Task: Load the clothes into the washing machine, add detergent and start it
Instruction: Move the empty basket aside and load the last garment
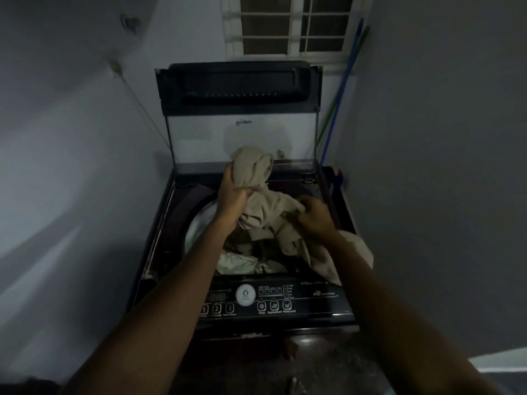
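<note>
A dark top-loading washing machine (pixel 159 240) stands in front of me with its glass lid (pixel 242 109) raised upright. Over the open drum (pixel 199 220) I hold a beige garment (pixel 262 201). My left hand (pixel 232 195) grips a bunched upper part of it. My right hand (pixel 312 215) grips a lower fold, and the rest of the cloth drapes over the machine's right rim under my right forearm. Pale clothes (pixel 239 262) lie inside the drum. The control panel (pixel 273 302) with a round white dial faces me at the front edge.
Grey walls close in on both sides of the machine. A barred window (pixel 291 24) is behind the lid. Blue and green broom handles (pixel 340 89) lean in the right corner. The room is dim.
</note>
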A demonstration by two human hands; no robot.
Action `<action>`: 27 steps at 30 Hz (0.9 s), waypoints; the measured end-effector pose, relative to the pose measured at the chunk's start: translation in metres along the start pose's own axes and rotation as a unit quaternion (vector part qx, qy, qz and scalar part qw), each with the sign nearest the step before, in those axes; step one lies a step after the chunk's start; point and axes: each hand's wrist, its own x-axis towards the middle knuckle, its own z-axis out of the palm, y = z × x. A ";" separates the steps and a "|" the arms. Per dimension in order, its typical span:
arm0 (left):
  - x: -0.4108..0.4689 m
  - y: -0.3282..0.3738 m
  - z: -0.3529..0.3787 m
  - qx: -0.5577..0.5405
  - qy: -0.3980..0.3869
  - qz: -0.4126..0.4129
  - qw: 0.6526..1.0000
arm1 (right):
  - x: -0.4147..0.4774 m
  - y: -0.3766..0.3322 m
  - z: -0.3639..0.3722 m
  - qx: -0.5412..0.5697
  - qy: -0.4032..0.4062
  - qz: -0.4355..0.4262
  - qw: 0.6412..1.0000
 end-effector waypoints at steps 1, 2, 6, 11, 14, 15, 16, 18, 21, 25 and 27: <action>0.005 -0.003 -0.004 0.043 -0.001 0.004 0.999 | 0.007 -0.001 0.005 0.007 0.041 -0.019 0.999; 0.011 -0.008 -0.008 0.096 -0.003 0.018 0.995 | 0.013 -0.003 0.011 0.022 0.068 -0.032 0.997; 0.021 -0.031 -0.017 0.238 -0.006 0.052 0.970 | 0.042 -0.009 0.044 0.144 0.059 0.030 0.987; 0.013 -0.052 -0.028 0.305 -0.028 0.025 0.952 | 0.058 -0.019 0.068 0.450 -0.109 0.178 0.869; 0.016 -0.071 -0.034 0.364 -0.036 -0.004 0.931 | 0.057 -0.009 0.084 0.456 -0.156 0.201 0.853; 0.016 -0.078 -0.035 0.407 -0.038 0.002 0.913 | 0.055 -0.002 0.092 0.414 -0.144 0.189 0.879; 0.017 -0.089 -0.036 0.451 -0.044 0.013 0.891 | 0.054 0.006 0.099 0.347 -0.121 0.168 0.915; 0.019 -0.112 -0.040 0.540 -0.077 0.008 0.838 | 0.052 0.022 0.110 0.166 -0.052 0.105 0.979; 0.028 -0.148 -0.046 0.509 -0.157 0.000 0.846 | 0.046 0.038 0.120 -0.053 -0.069 -0.006 0.996; 0.033 -0.186 -0.057 0.452 -0.268 -0.051 0.849 | 0.041 0.054 0.147 -0.253 -0.233 -0.079 0.936; 0.032 -0.208 -0.063 0.448 -0.315 -0.056 0.835 | 0.042 0.063 0.159 -0.289 -0.273 -0.076 0.914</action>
